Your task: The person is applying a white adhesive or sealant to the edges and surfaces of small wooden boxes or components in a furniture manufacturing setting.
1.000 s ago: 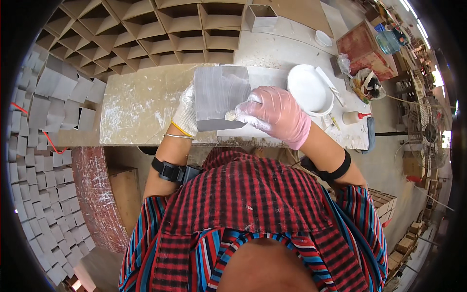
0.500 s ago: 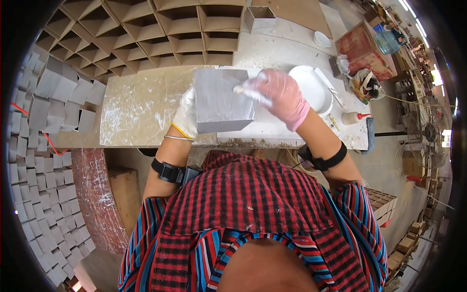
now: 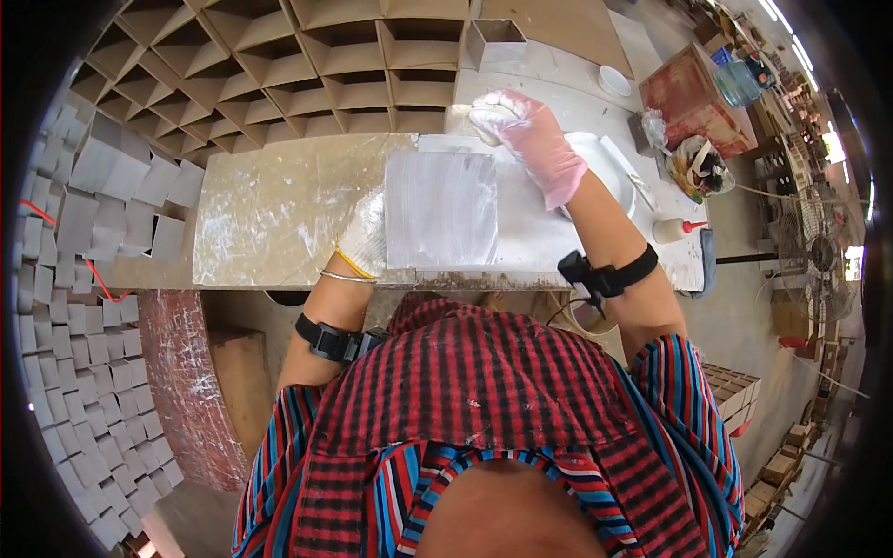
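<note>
A grey box [image 3: 441, 209] with streaky white, wet-looking brush marks faces up over the front of the worktable. My left hand [image 3: 368, 228], in a white knit glove with a yellow cuff, grips it at its left side; the fingers are hidden by the box. Beyond the box's far right corner is my right hand [image 3: 526, 139], in a pink rubber glove smeared white at the fingers. Its fingers are closed around a small cream-coloured piece [image 3: 459, 118], whose kind I cannot make out. This hand is apart from the box.
A white basin [image 3: 625, 195] with a flat white stick [image 3: 628, 160] across its rim stands at the right, beside a red-tipped squeeze bottle [image 3: 672, 230]. Cardboard compartments [image 3: 423, 88] line the far side. An open grey box [image 3: 497, 45] stands behind. Many grey boxes [image 3: 84, 372] are stacked left.
My right hand has lifted off the box and moved away and left with the cream-coloured piece. The box has turned so its front side no longer shows, and shifted slightly right.
</note>
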Demonstrator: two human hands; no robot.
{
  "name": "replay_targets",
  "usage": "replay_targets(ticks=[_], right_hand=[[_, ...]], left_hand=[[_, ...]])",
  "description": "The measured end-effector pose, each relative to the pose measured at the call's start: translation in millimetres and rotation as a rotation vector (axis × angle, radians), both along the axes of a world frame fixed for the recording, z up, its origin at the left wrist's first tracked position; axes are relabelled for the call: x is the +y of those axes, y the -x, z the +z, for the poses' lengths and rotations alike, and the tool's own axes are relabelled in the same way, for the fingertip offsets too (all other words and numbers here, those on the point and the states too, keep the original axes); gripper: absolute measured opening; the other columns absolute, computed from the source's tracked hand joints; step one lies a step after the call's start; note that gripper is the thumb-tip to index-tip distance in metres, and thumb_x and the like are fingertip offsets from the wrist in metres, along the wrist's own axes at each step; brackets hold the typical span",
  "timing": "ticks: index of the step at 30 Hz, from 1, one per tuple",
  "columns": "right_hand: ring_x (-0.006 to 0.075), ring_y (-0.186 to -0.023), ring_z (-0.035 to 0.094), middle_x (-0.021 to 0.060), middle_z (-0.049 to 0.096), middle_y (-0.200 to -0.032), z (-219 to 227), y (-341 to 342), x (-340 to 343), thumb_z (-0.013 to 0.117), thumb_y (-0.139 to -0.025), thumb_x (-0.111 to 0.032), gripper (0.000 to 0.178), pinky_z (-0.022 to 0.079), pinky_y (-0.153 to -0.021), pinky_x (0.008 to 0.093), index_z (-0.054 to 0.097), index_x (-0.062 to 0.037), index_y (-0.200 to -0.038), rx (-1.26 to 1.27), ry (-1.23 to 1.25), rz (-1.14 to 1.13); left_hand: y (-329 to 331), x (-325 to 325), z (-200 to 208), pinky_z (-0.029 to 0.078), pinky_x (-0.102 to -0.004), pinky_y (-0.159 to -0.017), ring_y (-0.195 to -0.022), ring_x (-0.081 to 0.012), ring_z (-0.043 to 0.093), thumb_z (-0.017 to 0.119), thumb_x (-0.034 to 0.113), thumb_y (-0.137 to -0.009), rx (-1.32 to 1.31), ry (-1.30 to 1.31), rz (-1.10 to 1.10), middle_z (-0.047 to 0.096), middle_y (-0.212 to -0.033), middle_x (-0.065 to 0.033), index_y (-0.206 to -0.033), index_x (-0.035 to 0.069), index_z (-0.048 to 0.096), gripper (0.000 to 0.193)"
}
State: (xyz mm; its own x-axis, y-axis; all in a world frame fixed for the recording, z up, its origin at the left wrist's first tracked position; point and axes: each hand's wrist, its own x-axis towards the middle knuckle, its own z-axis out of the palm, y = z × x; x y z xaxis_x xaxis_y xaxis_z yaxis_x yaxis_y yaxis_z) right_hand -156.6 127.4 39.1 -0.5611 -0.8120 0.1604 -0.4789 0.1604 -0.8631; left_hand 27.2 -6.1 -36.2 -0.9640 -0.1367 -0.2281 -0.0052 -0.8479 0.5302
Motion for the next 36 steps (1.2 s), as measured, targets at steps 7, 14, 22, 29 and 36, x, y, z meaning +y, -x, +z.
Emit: replay_targets(ticks=[7, 14, 22, 29, 36], right_hand=[[0.0051, -0.066, 0.042, -0.0043, 0.052, -0.076, -3.2, -21.8, 5.4, 0.053, -0.084, -0.027, 0.022, 0.034, -0.058, 0.0185, 0.057, -0.008, -0.095, -0.818, 0.103, -0.128], [0.006, -0.074, 0.049, -0.0023, 0.056, -0.085, 3.9, -26.2, 11.7, 0.054, -0.083, -0.013, 0.016, 0.04, -0.065, 0.0208, 0.058, -0.0032, -0.095, -0.545, 0.156, -0.024], [0.0182, -0.078, 0.056, 0.0094, 0.059, -0.091, 18.1, -49.4, 13.6, 0.058, -0.078, -0.019, 0.023, 0.045, -0.067, 0.0294, 0.057, -0.0032, -0.095, 0.218, 0.001, -0.079], [0.0283, -0.076, 0.057, 0.0141, 0.056, -0.085, -18.0, -94.4, 8.1, 0.055, -0.077, -0.029, 0.025, 0.046, -0.064, 0.0374, 0.057, -0.0084, -0.091, 0.725, -0.01, 0.019], [0.0272, -0.07, 0.057, 0.0108, 0.056, -0.082, 1.4, -69.5, 17.8, 0.054, -0.08, -0.035, 0.029, 0.046, -0.061, 0.0352, 0.058, -0.0111, -0.095, 0.561, -0.19, -0.166]], left_hand=[[3.1, 9.0, -6.4, 0.046, -0.0313, -0.081, -0.094, -0.0207, 0.054, 0.04, 0.018, -0.088, 0.107, -0.099, 0.042, 0.054, -0.106, -0.0106, -0.114, 0.002, 0.046, 0.032], [15.0, 15.6, -40.6, 0.042, -0.0363, -0.086, -0.1, -0.0232, 0.051, 0.035, 0.024, -0.088, 0.218, 1.009, 0.282, 0.051, -0.111, -0.0121, -0.114, 0.003, 0.045, 0.035], [27.7, 7.5, -11.3, 0.042, -0.0363, -0.085, -0.096, -0.0245, 0.051, 0.034, 0.031, -0.088, 0.169, -0.165, 0.227, 0.052, -0.106, -0.0117, -0.111, 0.003, 0.045, 0.038], [38.1, 16.4, -6.0, 0.043, -0.036, -0.083, -0.093, -0.0254, 0.052, 0.033, 0.028, -0.088, 0.278, -0.261, 0.192, 0.054, -0.101, -0.0123, -0.108, 0.003, 0.047, 0.035], [35.9, 23.8, 15.3, 0.046, -0.0367, -0.079, -0.087, -0.0258, 0.055, 0.037, 0.03, -0.087, 0.102, -0.182, 0.357, 0.055, -0.1, -0.0116, -0.106, 0.004, 0.049, 0.034]])
